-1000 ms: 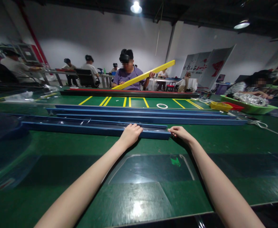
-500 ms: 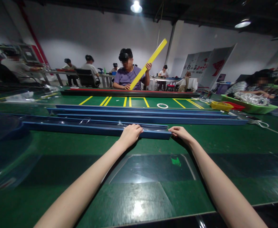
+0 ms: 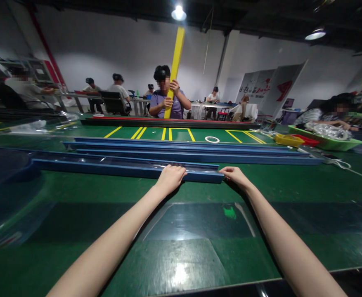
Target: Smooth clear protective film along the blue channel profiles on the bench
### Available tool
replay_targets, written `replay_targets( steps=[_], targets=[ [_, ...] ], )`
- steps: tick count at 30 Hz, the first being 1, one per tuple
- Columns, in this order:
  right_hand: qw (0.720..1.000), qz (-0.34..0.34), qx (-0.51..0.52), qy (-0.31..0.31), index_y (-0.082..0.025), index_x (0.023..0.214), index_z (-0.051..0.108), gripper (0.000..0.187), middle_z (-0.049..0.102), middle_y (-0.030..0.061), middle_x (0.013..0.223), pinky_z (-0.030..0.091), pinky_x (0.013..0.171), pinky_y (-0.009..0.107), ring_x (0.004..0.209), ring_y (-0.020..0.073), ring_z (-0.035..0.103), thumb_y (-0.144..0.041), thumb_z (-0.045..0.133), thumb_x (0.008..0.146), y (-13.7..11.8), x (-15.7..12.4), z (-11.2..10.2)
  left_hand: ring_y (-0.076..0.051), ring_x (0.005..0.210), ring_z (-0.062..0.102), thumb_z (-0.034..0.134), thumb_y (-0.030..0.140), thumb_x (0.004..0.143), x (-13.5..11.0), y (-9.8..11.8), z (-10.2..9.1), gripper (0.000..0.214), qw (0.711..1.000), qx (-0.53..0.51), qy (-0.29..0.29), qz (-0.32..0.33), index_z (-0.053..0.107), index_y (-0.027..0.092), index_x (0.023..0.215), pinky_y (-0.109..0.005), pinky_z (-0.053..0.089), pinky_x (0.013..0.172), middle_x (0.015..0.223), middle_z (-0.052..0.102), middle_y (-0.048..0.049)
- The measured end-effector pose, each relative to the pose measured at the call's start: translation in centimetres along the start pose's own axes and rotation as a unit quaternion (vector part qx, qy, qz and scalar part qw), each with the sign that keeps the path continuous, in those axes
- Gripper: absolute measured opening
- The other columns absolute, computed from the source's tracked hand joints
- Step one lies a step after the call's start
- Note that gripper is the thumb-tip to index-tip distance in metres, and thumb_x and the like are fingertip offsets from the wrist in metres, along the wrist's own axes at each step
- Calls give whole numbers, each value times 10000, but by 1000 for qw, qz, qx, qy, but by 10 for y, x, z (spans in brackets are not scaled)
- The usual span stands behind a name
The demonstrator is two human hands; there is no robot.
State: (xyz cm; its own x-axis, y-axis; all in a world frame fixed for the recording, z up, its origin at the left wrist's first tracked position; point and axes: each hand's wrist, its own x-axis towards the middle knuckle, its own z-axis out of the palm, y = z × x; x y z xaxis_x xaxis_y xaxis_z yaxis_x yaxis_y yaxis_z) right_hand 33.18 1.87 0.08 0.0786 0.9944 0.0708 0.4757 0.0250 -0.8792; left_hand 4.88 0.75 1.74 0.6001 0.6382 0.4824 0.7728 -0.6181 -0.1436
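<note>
A long blue channel strip [image 3: 106, 169] lies across the green table in front of me, with clear plastic film [image 3: 196, 168] along its trough. My left hand [image 3: 172, 178] is closed over the strip near its right end, fingers curled over the top. At that end my right hand [image 3: 235, 175] has its fingertips pinched together on the strip's tip. Whether those fingertips also hold the film is hidden. More clear film [image 3: 5, 175] bulges in a broad curve at the strip's left end.
Further blue strips [image 3: 193, 156] lie behind. A white ring [image 3: 212, 140], yellow tape lines and a dark strip [image 3: 168, 122] are beyond. Opposite, a person [image 3: 183, 101] holds a yellow bar [image 3: 177, 57]. A green tray [image 3: 338, 142] stands right. A clear sheet [image 3: 199, 222] lies near me.
The person opposite has swung the yellow bar from a rightward slant to nearly upright. My hands and the blue strip stay in about the same place.
</note>
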Motion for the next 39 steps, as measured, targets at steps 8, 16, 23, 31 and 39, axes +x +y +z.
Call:
replay_targets(
  steps=[8, 16, 23, 31, 39],
  targets=[
    [1000, 4, -9, 13, -154, 608, 626, 221, 535, -2, 516, 284, 452, 233, 467, 80, 401, -363, 614, 534, -5, -3, 2, -158, 727, 595, 375, 274, 889, 1, 1, -1, 236, 1000, 0, -10, -8, 574, 174, 812, -271, 339, 625, 777, 656, -31],
    [1000, -3, -7, 14, -146, 626, 634, 233, 512, -10, 489, 287, 471, 237, 478, 87, 407, -362, 617, 542, -6, -4, 4, -167, 746, 607, 369, 286, 891, 2, -1, -2, 242, 999, -7, -30, -8, 580, 176, 847, -273, 348, 620, 808, 664, -33],
    [1000, 12, -3, 19, -141, 635, 643, 246, 540, 2, 504, 302, 481, 241, 487, 93, 426, -367, 635, 539, -6, -3, 4, -167, 780, 610, 370, 306, 891, 2, -3, -3, 255, 999, -13, -46, -10, 588, 179, 856, -267, 364, 641, 829, 665, -36],
    [1000, 3, 0, 10, -124, 658, 658, 279, 571, 14, 536, 321, 505, 238, 505, 92, 440, -378, 640, 542, -2, -1, 4, -174, 803, 611, 362, 362, 886, 5, -7, -1, 284, 997, -22, -67, -14, 589, 195, 849, -256, 379, 632, 864, 661, -25],
    [1000, 8, -9, 8, -122, 658, 664, 285, 581, 23, 544, 325, 507, 240, 511, 97, 450, -377, 639, 534, -3, 0, 4, -171, 795, 614, 359, 370, 886, 4, -7, -3, 286, 997, -24, -73, -19, 586, 201, 840, -248, 371, 613, 871, 666, -13]
  ],
)
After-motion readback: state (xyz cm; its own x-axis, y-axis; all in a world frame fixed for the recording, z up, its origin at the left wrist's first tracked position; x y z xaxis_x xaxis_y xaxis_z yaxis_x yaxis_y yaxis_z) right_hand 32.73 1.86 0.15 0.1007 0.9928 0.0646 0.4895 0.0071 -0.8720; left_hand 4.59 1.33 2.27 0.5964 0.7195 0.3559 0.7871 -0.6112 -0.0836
